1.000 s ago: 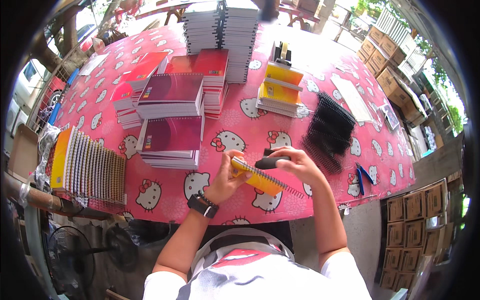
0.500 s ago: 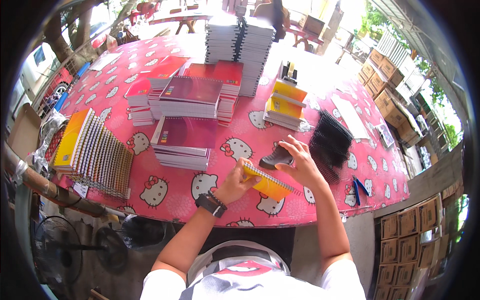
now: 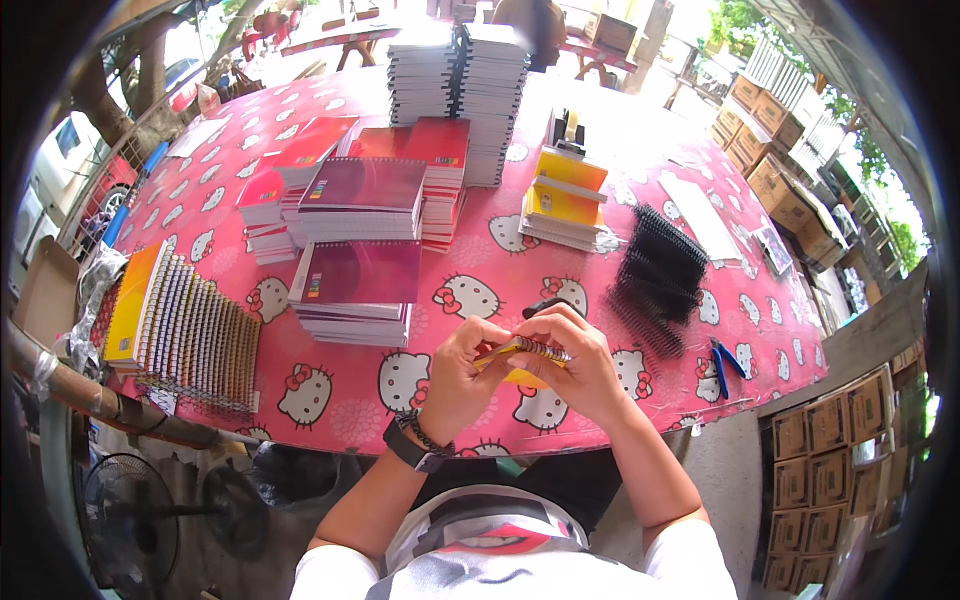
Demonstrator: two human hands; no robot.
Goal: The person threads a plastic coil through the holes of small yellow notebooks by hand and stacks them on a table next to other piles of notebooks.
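Both hands are right up together over the near edge of the worktop (image 3: pixel 330 400), pinching the same thing: the left hand (image 3: pixel 455 375) is curled closed around the left end of a small yellow notebook (image 3: pixel 515 365), fingers on top and thumb tucked under, and the right hand (image 3: pixel 580 365) is closed on the other end, fingertips pressed down on the spiral binding (image 3: pixel 535 350). So the notebook sits dead centre between them, lifted a bit off the cloth as far as I can tell, with its long axis running roughly left to right and the coil edge turned up and away from the body. Neither hand is really nearer, but it's the right one that sits on the coil itself, while the left mostly just clamps the covers. There's a dark object (image 3: pixel 550 305) poking out just behind the right knuckles, can't tell what it is. Going outward: a pile of loose black binding coils (image 3: pixel 655 275) lies off to the right and a bit further back, well within the right arm's reach, with blue-handled pliers (image 3: pixel 722 362) near the right edge. Straight ahead to the left is a stack of maroon notebooks (image 3: pixel 360 280), more red stacks (image 3: pixel 400 170) behind it, a yellow stack (image 3: pixel 565 200) centre-right, and a fanned row of bound notebooks (image 3: pixel 185 320) far left.
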